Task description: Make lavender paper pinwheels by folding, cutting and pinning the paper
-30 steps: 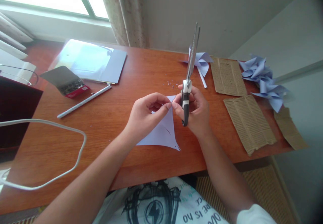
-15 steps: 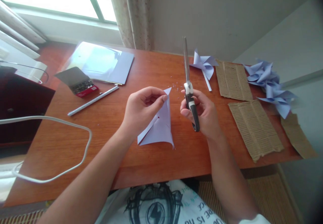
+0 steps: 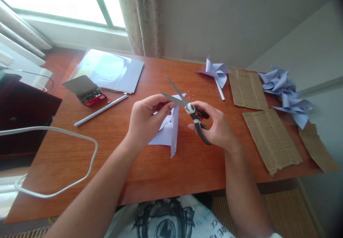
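Observation:
My left hand (image 3: 148, 118) pinches a piece of pale lilac paper (image 3: 163, 138) near its upper end. The paper has a slit, a small dark mark by its middle and a ragged lower corner. In my right hand (image 3: 217, 125) is a pair of scissors (image 3: 190, 108) with black and white handles. Their blades are spread apart and point left, at the paper's upper part by my left fingertips. Whether the blades touch the paper, I cannot tell.
Small paper bits (image 3: 191, 95) lie behind the scissors. A paper pinwheel on a stick (image 3: 218, 75), more pinwheels (image 3: 292, 95) and cardboard pieces (image 3: 272, 138) are on the right. Leftward are an open red box (image 3: 93, 98), a rolled paper stick (image 3: 100, 110), a folder (image 3: 131, 73) and a white cable (image 3: 95, 152).
The scissors have swung from upright to pointing left, their blades have opened, and they have come to the paper. The paper has turned slightly in my left hand.

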Motion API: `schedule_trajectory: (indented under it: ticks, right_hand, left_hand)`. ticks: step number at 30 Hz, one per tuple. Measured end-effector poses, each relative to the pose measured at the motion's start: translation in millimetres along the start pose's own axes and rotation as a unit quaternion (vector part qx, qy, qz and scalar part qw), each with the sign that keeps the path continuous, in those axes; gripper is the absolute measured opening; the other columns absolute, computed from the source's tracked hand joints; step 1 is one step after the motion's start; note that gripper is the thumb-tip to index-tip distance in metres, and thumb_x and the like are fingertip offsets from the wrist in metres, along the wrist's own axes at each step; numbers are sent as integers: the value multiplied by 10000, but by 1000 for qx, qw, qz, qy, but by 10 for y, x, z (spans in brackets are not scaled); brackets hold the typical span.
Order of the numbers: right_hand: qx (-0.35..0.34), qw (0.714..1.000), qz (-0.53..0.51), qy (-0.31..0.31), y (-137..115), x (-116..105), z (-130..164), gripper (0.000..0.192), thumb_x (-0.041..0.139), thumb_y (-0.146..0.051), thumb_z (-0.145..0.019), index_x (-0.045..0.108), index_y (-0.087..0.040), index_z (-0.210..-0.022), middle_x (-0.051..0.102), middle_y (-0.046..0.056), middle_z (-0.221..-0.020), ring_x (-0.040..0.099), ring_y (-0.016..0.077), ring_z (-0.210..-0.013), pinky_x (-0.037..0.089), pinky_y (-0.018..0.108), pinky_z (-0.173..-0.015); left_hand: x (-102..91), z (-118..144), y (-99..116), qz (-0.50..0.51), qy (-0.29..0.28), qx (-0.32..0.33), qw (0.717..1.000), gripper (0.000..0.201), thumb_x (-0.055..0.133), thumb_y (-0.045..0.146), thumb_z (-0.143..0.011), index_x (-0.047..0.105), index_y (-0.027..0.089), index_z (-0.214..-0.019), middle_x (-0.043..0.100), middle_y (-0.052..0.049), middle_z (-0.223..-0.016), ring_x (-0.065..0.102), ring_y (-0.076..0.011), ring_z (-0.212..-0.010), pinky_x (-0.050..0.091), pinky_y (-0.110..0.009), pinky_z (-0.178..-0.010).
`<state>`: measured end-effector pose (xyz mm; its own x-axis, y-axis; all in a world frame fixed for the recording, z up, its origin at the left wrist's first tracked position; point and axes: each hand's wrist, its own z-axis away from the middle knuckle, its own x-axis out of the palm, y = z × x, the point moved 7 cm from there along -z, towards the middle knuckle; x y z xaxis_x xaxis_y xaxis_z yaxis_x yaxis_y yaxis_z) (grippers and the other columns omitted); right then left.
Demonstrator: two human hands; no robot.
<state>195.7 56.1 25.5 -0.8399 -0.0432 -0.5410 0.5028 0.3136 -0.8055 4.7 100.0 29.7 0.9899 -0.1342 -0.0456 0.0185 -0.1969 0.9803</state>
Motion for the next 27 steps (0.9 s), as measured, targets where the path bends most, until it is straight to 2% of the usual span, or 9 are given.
schedule_trajectory:
  ticks: [10,20,27]
  right_hand:
    - [-30,998,51,1,10,13,23,521,778,-233,-811,594,-268,-1298,705,60,-1152,650,184,-871,569,352,-823]
    - [-38,997,61,4,19,14,26,536,765,-204,-812,583,-271,-1312,701,64,-1173,661,191,-887,583,358,-829]
    - [-41,996,73,9,20,10,30,531,749,-190,-811,586,-280,-1308,706,57,-1154,663,192,-866,586,364,-824]
  left_hand:
    - [-2,38,-6,-19,11,-1,1000,115,709,146,-816,797,179,-882,789,-28,-810,706,-133,-670,580,-230,-664]
    - [-3,36,8,-53,6,5,999,121,717,170,-808,804,190,-889,804,-40,-858,729,-158,-743,570,-236,-672]
    - [-4,42,7,-63,5,7,998,141,709,158,-799,808,188,-895,801,-36,-838,711,-153,-712,563,-241,-666]
